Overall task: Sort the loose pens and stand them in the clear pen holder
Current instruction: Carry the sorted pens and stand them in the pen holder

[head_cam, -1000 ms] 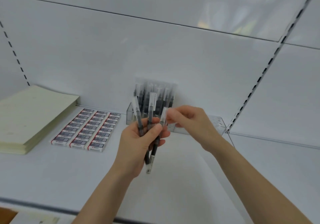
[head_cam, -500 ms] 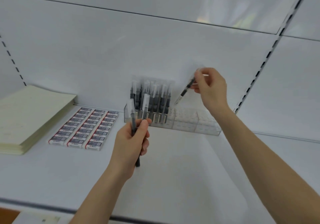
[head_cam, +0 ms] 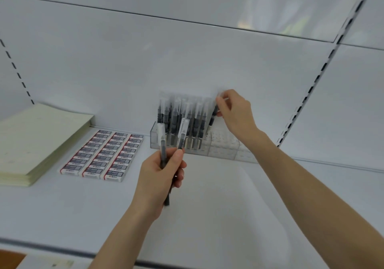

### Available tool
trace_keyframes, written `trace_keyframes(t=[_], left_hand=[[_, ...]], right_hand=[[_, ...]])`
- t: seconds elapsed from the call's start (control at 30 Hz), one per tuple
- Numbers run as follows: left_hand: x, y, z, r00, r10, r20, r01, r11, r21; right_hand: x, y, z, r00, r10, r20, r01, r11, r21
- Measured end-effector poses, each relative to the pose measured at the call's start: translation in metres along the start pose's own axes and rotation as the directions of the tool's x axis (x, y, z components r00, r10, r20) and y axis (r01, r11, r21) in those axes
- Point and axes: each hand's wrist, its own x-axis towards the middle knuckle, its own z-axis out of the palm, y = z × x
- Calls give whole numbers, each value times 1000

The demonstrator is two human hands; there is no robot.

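On the shelf, the clear pen holder stands at the back wall, its left part filled. The right hand pinches 1 pen, tilted, tip near a free slot; next, straighten and lower it. The left hand grips 2 spare pens.

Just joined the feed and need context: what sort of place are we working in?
Probably a stationery shop display: rows of boxed erasers, a stack of pale paper pads, and a clear pen holder of identical pens.

Three held pens, one holder — three eraser columns.
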Motion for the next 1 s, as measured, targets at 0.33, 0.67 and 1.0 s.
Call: trace_keyframes(t=[0.33,0.67,1.0], left_hand=[[1,2,9,998,-19,61,21,999,-31],[6,-4,16,997,-41,72,39,999,28],[6,3,-1,997,21,-79,-2,974,225]], right_hand=[[-51,-7,-9,958,226,177,-259,947,190],[-45,-23,-45,946,319,57,-298,789,538],[-17,-15,-17,994,55,-95,-38,985,170]])
